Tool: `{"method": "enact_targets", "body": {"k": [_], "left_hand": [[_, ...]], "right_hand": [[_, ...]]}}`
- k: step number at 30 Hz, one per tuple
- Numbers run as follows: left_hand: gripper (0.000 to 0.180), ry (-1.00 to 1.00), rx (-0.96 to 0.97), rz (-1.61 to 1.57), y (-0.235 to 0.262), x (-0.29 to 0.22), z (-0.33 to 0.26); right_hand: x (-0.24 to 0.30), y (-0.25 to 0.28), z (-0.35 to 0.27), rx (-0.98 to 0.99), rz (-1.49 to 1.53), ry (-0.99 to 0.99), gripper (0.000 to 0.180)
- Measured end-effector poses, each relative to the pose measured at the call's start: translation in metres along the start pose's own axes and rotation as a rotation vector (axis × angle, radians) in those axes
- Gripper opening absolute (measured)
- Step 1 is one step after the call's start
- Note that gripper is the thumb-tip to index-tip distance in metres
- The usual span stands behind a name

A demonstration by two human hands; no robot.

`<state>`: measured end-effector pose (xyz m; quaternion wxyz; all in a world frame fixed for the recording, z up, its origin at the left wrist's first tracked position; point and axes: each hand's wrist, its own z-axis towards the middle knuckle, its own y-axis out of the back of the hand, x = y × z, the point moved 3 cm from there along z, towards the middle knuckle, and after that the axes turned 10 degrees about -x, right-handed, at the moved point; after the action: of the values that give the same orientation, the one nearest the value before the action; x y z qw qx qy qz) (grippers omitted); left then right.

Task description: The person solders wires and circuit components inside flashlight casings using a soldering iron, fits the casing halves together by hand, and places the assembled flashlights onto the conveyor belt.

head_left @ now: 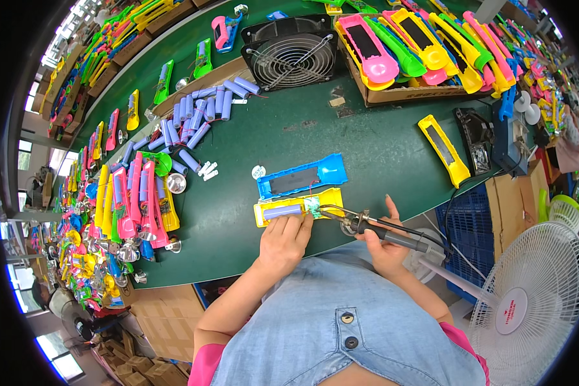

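My left hand point(282, 246) is closed at the near edge of a yellow plastic flashlight housing point(331, 196), fingertips pressed against it. Inside that housing lie a purple cylindrical battery point(282, 211) and a small green circuit board point(312, 204). My right hand point(385, 255) grips a soldering iron point(395, 238) with a black handle and a thin metal feed tube. Its tip reaches the board's right side; whether it touches cannot be made out. Just beyond lies a blue housing point(333, 169) with a black strip, beside a round white piece point(258, 172).
Purple batteries point(196, 116) are heaped at the back left, near piled colourful housings with reflectors point(151, 199). A box fan point(291, 61) and a carton of housings point(392, 96) stand at the back. One yellow housing point(444, 151) lies right; a white fan point(527, 309) stands off the table.
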<state>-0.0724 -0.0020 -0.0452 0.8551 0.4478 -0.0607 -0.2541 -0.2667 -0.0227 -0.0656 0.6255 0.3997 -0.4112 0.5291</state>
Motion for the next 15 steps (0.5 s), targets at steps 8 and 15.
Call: {"method": "enact_targets", "body": {"k": [8,15], "left_hand": [[0.030,0.023,-0.028,0.004,-0.0001,-0.0012,0.0015],[0.033,0.033,0.001,-0.023,0.0017,0.0000,0.0013]], "right_hand": [[0.0006,-0.0035,0.0008,-0.005,0.011,0.007,0.017],[0.0013,-0.0030,0.0006,-0.015,-0.003,0.024,0.018]]}}
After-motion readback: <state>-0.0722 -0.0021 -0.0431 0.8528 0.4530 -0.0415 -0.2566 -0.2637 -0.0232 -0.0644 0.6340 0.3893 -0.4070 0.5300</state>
